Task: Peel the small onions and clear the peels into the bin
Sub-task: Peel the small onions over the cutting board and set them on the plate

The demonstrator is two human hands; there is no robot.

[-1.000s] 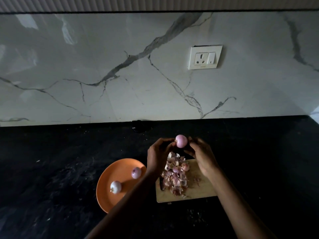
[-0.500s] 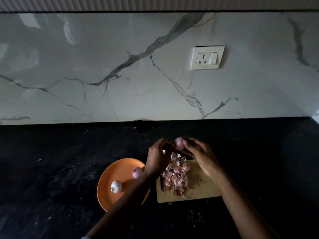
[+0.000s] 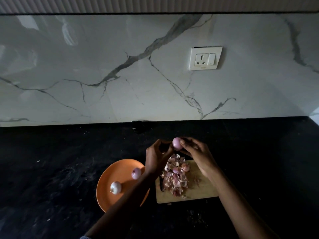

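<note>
Over the chopping board [image 3: 203, 192] on the dark worktop [image 3: 51, 161], both hands' grip pinches one small onion [image 3: 176, 143], right hand [image 3: 196, 152] and left hand [image 3: 156, 157], peeling nearly finished; next it likely joins two onions on the orange plate [image 3: 110, 200], peels [image 3: 174, 178] unbinned.

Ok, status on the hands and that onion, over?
Both hands: left hand and right hand grip one onion above the cutting board. Peels heaped there. Two onions on orange plate. No bin in view.
</note>
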